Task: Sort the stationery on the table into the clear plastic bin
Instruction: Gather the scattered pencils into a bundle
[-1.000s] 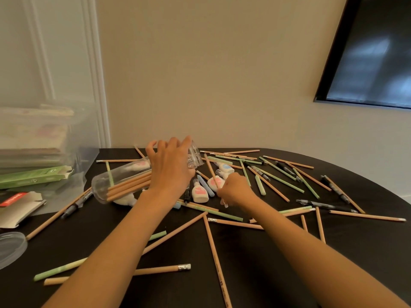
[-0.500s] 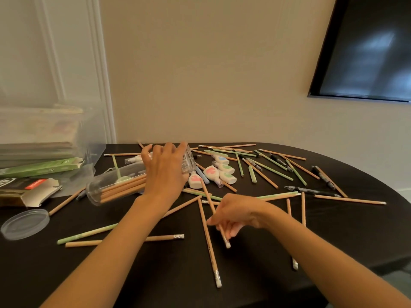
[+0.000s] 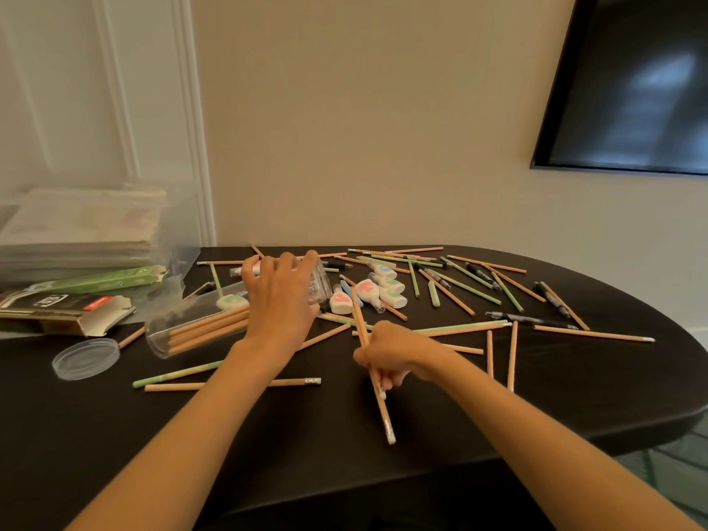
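Note:
A clear plastic tube [image 3: 184, 331] lies on its side on the black table [image 3: 555, 396], with several tan pencils inside. My left hand [image 3: 281, 297] grips the tube near its open right end. My right hand [image 3: 394, 354] holds tan pencils [image 3: 383, 412] in its curled fingers, their eraser ends pointing toward me. Many tan and green pencils [image 3: 463, 327], pens [image 3: 532, 320] and white correction tapes [image 3: 383, 289] lie scattered across the table behind the hands. A large clear plastic bin [image 3: 88, 228] stands at the far left.
A round clear lid [image 3: 86, 358] lies at the left front. Opened cardboard boxes, one green [image 3: 99, 281] and one dark [image 3: 65, 312], lie in front of the bin. The table's curved edge runs along the right. A dark screen [image 3: 628, 86] hangs on the wall.
My right hand came back from the correction tapes toward me and took hold of tan pencils lying in the middle. My left hand stayed on the tube.

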Tool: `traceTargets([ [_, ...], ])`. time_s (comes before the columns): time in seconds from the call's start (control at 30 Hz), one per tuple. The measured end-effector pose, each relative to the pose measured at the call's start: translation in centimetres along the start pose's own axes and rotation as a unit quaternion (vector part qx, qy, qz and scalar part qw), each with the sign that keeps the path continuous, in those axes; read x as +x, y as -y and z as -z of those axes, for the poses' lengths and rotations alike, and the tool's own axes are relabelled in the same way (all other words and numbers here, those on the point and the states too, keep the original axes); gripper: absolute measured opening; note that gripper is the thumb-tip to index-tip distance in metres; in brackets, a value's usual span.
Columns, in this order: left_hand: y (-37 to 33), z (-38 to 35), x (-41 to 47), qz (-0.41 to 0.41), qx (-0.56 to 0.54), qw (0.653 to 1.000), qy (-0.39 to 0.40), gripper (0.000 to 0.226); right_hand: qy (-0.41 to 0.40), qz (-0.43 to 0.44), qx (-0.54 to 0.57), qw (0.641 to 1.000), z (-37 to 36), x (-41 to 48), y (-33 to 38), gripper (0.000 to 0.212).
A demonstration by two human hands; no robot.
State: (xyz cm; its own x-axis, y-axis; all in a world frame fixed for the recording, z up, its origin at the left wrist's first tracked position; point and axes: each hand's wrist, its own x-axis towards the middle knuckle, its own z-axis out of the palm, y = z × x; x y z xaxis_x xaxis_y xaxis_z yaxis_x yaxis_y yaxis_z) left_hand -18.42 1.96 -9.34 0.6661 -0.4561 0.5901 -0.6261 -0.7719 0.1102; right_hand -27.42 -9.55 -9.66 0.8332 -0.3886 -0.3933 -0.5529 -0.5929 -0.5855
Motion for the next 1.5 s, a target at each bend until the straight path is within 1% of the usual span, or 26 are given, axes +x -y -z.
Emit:
traceTargets([
  [0.07, -0.1, 0.0, 0.0, -0.001, 0.001, 1.000, -0.002, 0.065, -0.019, 0.022, 0.083, 0.996, 1.2, -0.5, -0.7, 0.012],
  [0.13, -0.5, -0.1, 0.1, -0.005, -0.002, 1.000, 0.001, 0.066, -0.060, 0.021, 0.152, 0.986, 2.7, -0.9, -1.7, 0.015],
  [0.23, -1.6, -0.4, 0.0, -0.016, -0.004, 1.000, 0.006, 0.066, -0.131, -0.021, 0.209, 0.969, 5.2, -1.0, -3.6, 0.023],
  [0.3, -2.5, -0.7, 0.0, -0.027, -0.007, 1.000, 0.006, 0.066, -0.175, -0.065, 0.225, 0.956, 6.9, -1.3, -4.9, 0.017],
  [0.33, -3.0, -0.9, 0.0, -0.033, -0.009, 0.999, 0.005, 0.066, -0.194, -0.085, 0.205, 0.955, 7.6, -1.5, -5.7, 0.014],
  [0.43, -4.8, -1.3, 0.1, -0.052, -0.028, 0.998, 0.008, 0.066, -0.243, -0.120, 0.086, 0.959, 8.9, -1.7, -8.5, 0.027],
  [0.5, -6.1, -1.5, 0.2, -0.063, -0.034, 0.997, 0.012, 0.066, -0.257, -0.138, 0.022, 0.956, 9.0, -1.8, -10.2, 0.028],
  [0.57, -7.4, -1.8, 0.3, -0.073, -0.034, 0.997, 0.012, 0.066, -0.266, -0.161, -0.007, 0.950, 8.9, -1.7, -11.5, 0.028],
  [0.63, -8.3, -2.0, 0.3, -0.084, -0.038, 0.996, 0.010, 0.065, -0.276, -0.166, -0.014, 0.947, 8.7, -1.6, -12.4, 0.031],
  [0.8, -9.8, -2.6, 0.0, -0.097, -0.051, 0.994, 0.019, 0.064, -0.246, -0.182, 0.004, 0.952, 8.3, -0.9, -13.2, 0.036],
  [0.93, -10.7, -2.9, 0.0, -0.103, -0.047, 0.993, 0.025, 0.065, -0.227, -0.198, 0.036, 0.953, 8.5, -0.1, -13.0, 0.032],
  [1.3, -11.9, -3.5, 0.1, -0.113, -0.036, 0.992, 0.034, 0.068, -0.208, -0.210, 0.096, 0.951, 8.3, 0.1, -12.7, 0.024],
  [1.4, -11.9, -3.7, 0.1, -0.114, -0.036, 0.992, 0.036, 0.069, -0.200, -0.205, 0.177, 0.942, 8.4, -0.8, -12.8, 0.017],
  [1.5, -11.7, -3.8, 0.3, -0.115, -0.033, 0.992, 0.033, 0.067, -0.197, -0.141, 0.319, 0.916, 8.7, -1.5, -12.5, 0.005],
])
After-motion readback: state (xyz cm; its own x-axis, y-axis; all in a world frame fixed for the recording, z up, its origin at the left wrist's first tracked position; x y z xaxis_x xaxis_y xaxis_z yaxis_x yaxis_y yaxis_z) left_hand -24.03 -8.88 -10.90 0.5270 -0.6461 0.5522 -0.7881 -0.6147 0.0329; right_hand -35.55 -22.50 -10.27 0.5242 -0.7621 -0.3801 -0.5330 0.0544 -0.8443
